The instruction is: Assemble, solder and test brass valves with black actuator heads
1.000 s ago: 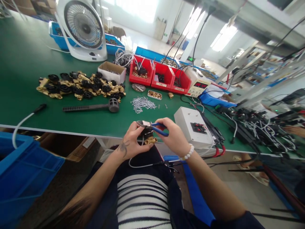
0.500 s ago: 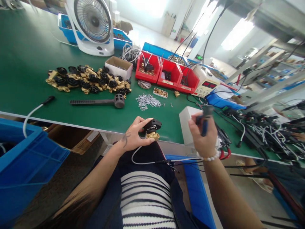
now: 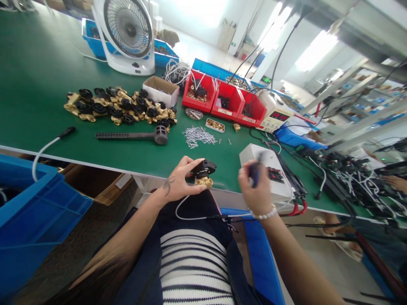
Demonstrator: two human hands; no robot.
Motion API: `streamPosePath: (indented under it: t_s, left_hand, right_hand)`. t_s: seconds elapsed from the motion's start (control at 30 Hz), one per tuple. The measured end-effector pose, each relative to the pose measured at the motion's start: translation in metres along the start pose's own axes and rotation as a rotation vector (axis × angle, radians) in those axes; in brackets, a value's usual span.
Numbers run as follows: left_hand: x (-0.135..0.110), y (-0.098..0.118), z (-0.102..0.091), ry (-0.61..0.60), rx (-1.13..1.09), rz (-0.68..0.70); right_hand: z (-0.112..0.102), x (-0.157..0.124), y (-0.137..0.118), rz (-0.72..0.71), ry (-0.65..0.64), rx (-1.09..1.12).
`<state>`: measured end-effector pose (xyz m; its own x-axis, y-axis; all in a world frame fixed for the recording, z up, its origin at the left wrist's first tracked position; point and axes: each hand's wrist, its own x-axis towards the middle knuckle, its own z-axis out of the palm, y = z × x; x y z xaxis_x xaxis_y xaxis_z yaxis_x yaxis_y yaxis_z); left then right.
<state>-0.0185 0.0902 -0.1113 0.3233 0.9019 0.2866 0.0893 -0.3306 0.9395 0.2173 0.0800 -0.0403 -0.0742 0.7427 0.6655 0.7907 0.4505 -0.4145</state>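
Note:
My left hand (image 3: 183,180) is closed around a brass valve body (image 3: 204,182) with a black plastic housing (image 3: 205,167) on top, at the table's front edge. A thin metal clip shows on the housing, and a white cable (image 3: 190,215) hangs below. My right hand (image 3: 257,190) grips blue-handled pliers (image 3: 254,173), smeared by motion, to the right of the valve and in front of a white box (image 3: 254,152). Behind the left hand lies a heap of small metal clips (image 3: 197,136).
A dark grey mallet (image 3: 133,135) and a pile of brass valves with black caps (image 3: 121,106) lie left. Red bins (image 3: 199,103), a white fan (image 3: 130,38) and a power supply (image 3: 276,114) stand behind. Cables (image 3: 359,182) crowd the right, where another person's hand (image 3: 396,183) shows.
My right hand has moved left with the pliers, closer to the valve, uncovering more of the white box. My left hand still holds the valve in about the same place.

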Motion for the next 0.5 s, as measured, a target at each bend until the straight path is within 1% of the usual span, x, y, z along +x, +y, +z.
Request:
streamPosePath:
  t_s: [0.07,0.1,0.13,0.17,0.23,0.27,0.3,0.33,0.4,0.43,0.47,0.5]
  left_hand:
    - [0.0001,0.0001,0.0003,0.003,-0.002,-0.003]
    - [0.0001,-0.0001,0.0004,0.001,-0.003,-0.003]
    - [0.0001,-0.0004,0.0005,-0.002,-0.004,-0.001]
    - [0.0000,-0.0008,0.0006,-0.004,-0.004,0.001]
    - [0.0000,-0.0014,0.0008,-0.006,-0.001,0.007]
    - [0.0000,-0.0017,0.0010,-0.004,0.000,0.009]
    - [0.0001,-0.0019,0.0011,0.000,0.002,0.011]
    - [0.0002,-0.0022,0.0013,0.004,0.003,0.012]
    - [0.0002,-0.0027,0.0018,0.011,0.006,0.013]
    - [0.0000,-0.0029,0.0021,0.013,0.008,0.013]
    - [-0.0003,-0.0029,0.0024,0.015,0.011,0.015]
    - [-0.0007,-0.0028,0.0027,0.017,0.014,0.017]
  right_hand:
    - [0.0002,0.0001,-0.0002,-0.070,-0.224,-0.014]
    - [-0.0012,0.0016,0.0001,-0.090,-0.276,-0.027]
    - [-0.0031,0.0033,0.0005,-0.090,-0.260,-0.042]
    - [-0.0046,0.0049,0.0011,-0.067,-0.181,-0.054]
    - [-0.0051,0.0055,0.0025,0.019,0.023,-0.074]
    - [-0.0040,0.0045,0.0031,0.052,0.056,-0.080]
    - [-0.0023,0.0030,0.0037,0.066,0.023,-0.085]
    - [-0.0008,0.0015,0.0041,0.063,-0.060,-0.088]
    - [0.0000,0.0007,0.0042,0.013,-0.288,-0.089]
    - [-0.0010,0.0016,0.0039,-0.017,-0.356,-0.085]
    - [-0.0024,0.0030,0.0036,-0.033,-0.365,-0.086]
    - [-0.0040,0.0045,0.0032,-0.032,-0.305,-0.083]
